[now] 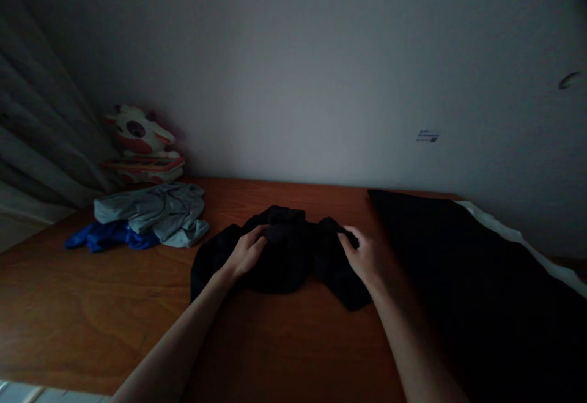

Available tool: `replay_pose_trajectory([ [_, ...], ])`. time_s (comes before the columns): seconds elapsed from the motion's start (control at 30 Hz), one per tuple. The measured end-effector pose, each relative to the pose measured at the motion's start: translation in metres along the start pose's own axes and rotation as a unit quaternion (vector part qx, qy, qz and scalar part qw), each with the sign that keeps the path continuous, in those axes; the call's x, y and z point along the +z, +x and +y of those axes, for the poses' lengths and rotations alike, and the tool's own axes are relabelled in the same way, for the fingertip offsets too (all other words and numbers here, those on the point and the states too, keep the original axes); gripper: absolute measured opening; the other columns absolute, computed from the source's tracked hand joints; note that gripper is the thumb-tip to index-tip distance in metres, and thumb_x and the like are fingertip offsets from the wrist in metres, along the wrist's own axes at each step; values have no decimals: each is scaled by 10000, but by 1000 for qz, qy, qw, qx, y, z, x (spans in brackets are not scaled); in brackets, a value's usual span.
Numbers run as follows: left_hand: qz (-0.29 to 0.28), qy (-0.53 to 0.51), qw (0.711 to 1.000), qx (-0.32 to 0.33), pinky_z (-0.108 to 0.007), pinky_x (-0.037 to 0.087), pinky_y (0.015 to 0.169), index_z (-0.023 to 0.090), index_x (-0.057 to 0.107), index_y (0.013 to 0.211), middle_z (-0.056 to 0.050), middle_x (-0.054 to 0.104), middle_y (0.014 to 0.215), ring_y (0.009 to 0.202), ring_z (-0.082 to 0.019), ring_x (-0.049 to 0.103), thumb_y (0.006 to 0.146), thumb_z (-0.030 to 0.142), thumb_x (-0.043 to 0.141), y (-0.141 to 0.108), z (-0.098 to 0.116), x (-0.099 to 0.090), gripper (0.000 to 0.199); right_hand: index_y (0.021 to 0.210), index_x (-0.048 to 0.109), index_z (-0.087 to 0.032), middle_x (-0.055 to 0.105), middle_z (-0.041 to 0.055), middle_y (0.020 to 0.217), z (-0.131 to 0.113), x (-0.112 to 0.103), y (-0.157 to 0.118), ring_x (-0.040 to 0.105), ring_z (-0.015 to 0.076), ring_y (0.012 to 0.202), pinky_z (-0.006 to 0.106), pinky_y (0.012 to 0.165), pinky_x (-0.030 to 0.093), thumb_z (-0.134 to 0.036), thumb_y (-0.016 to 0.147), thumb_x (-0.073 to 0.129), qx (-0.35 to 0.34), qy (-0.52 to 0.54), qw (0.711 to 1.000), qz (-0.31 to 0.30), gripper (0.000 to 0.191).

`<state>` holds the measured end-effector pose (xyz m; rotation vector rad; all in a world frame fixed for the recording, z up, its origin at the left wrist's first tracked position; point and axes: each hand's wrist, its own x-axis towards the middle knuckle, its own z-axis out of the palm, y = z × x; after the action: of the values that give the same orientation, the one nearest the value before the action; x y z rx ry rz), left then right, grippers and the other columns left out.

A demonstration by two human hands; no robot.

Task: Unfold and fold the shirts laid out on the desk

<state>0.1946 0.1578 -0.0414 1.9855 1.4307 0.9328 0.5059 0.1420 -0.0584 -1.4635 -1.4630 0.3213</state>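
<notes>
A crumpled black garment [284,262] lies bunched on the wooden table in front of me; its exact kind is hard to make out in the dim light. My left hand [247,252] is closed on its upper left part, fingers pinching the cloth. At its right end, my right hand [360,251] grips the edge between thumb and fingers. A narrow fold joins the wide left part to the smaller right part, and one corner hangs toward me on the tabletop.
Left on the wooden table [82,305] lie a grey cloth [158,210] and a blue cloth [114,236]. Behind them stands a cow-shaped toy keyboard [144,146], near a curtain [41,122]. A large black cloth [477,280] with a white one [495,225] behind covers the right side.
</notes>
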Motion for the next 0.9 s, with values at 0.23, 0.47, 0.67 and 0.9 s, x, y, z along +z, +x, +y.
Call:
replay_pose_trajectory([
  [0.23,-67,38,997,26,-433,514,1013,218,553,1426,-100,692,1277,1147,-310,671,743,316,600,-2,1,-4,692,1009,723,-201,777,84,945,2,-5,8,712,254,882,356,779,555,-579,743,691,132,185,962,151,464],
  [0.47,-62,94,994,-18,-359,545,859,230,610,1354,-68,781,1025,944,-280,743,760,226,590,-3,3,-7,594,1144,692,-159,752,98,1075,39,-21,21,722,258,923,345,704,594,-617,752,644,263,271,875,303,605],
  [0.67,-39,144,988,-46,-364,532,808,265,695,1034,-56,778,921,908,-283,749,825,183,526,-1,-6,0,281,1205,692,-110,742,149,1174,47,-21,22,708,310,1095,402,869,609,-642,758,612,326,249,879,243,700],
  [0.9,250,-400,877,-85,-300,589,729,243,474,913,-1,725,772,751,-171,741,930,490,593,18,-9,-23,274,1189,704,-128,741,131,1201,42,-20,23,696,293,1133,389,930,595,-590,758,658,289,257,884,262,634],
])
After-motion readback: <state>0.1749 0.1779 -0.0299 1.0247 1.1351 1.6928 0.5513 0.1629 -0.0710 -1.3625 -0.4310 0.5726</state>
